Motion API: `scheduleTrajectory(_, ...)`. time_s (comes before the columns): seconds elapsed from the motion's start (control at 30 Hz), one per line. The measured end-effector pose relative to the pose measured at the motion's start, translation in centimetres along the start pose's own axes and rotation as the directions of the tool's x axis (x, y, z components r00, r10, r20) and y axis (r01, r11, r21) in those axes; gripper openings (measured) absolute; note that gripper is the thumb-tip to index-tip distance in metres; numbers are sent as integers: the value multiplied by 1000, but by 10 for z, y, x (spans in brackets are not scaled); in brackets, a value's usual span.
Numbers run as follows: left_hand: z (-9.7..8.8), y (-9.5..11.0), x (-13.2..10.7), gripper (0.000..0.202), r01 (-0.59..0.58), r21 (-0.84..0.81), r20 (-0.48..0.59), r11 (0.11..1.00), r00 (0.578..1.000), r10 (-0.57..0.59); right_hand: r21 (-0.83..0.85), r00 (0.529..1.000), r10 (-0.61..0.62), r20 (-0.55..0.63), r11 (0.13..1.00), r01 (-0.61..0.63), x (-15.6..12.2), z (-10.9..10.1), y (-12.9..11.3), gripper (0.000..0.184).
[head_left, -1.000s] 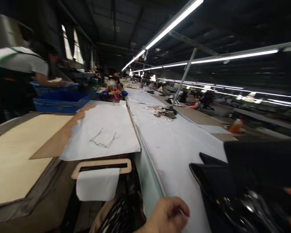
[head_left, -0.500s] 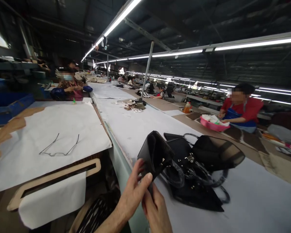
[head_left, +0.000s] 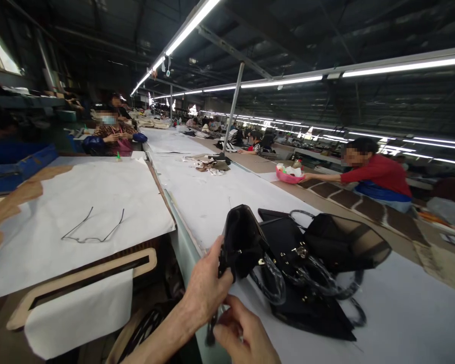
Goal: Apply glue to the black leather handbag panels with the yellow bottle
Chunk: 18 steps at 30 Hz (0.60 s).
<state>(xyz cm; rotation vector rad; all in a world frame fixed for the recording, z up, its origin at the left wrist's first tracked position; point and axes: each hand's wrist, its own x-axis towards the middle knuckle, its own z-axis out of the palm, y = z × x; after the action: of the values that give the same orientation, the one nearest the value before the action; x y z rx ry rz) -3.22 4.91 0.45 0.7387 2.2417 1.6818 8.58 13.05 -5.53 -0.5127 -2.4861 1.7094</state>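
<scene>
A black handbag stands tilted at the near edge of the white-covered table, its open top facing up. My left hand is closed round the bag's near left side, thumb pressed on the black material. Just below it, my right hand has its fingers curled together beside a short dark strip under my left hand; what sits between those fingertips is hidden. More black handbags lie heaped to the right, with plastic-wrapped handles and gold-coloured metal fittings.
Eyeglasses lie on white paper on the left table. A blue crate is behind it. Fabric scraps lie farther along the white table. On the right, a person in red reaches to a pink basket. Another person sits far left.
The bag has turned, so its outer side shows less. My left hand has wrapped farther round its edge, and my right hand has curled lower. The person in red has moved the pink basket away.
</scene>
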Motion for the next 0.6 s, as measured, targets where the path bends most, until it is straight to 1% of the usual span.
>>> scheduleTrajectory(0.07, -3, -2, 2, 71, -40, 79, -37, 996, 998, 44, -32, 996, -21, 83, 999, 24, -3, -5, 1, 49)
scheduleTrajectory(0.1, -4, -2, 3, 74, -50, 113, -40, 992, 998, 55, -58, 996, -28, 82, 998, 33, -4, -5, 2, 50)
scheduleTrajectory(0.17, -6, 0, 4, 79, -70, 174, -21, 982, 997, 74, -154, 998, -61, 7, 986, 61, -5, -6, 7, 48)
scheduleTrajectory(0.23, -7, 5, 8, 78, -86, 235, -11, 968, 996, 91, -343, 984, -139, -111, 935, 94, -4, -8, 16, 47)
scheduleTrajectory(0.27, -8, 8, 12, 73, -92, 272, -7, 958, 995, 97, -442, 973, -178, -148, 892, 96, -2, -11, 21, 49)
scheduleTrajectory(0.33, -11, 13, 23, 56, -99, 364, 6, 926, 995, 104, -588, 957, -216, -193, 806, 63, 3, -20, 31, 54)
scheduleTrajectory(0.4, -15, 14, 39, 36, -109, 453, 13, 885, 993, 115, -645, 948, -203, -245, 765, -2, 9, -33, 39, 57)
scheduleTrajectory(0.43, -18, 13, 48, 29, -113, 451, 10, 885, 992, 122, -661, 936, -220, -276, 750, -19, 11, -40, 41, 58)
scheduleTrajectory(0.47, -22, 12, 57, 23, -94, 361, -9, 928, 995, 104, -703, 909, -279, -309, 711, -20, 13, -48, 40, 58)
scheduleTrajectory(0.5, -27, 10, 65, 19, -43, 187, -21, 981, 999, 48, -766, 868, -375, -326, 643, -9, 14, -55, 37, 56)
scheduleTrajectory(0.53, -31, 9, 72, 15, 31, -36, -14, 999, 999, -31, -835, 814, -488, -316, 550, 5, 15, -62, 31, 54)
scheduleTrajectory(0.57, -36, 7, 78, 11, 118, -262, 21, 958, 993, -117, -898, 745, -607, -277, 440, 25, 14, -69, 21, 50)
scheduleTrajectory(0.6, -40, 6, 81, 9, 208, -435, 83, 876, 978, -191, -941, 670, -709, -219, 335, 47, 13, -75, 9, 47)
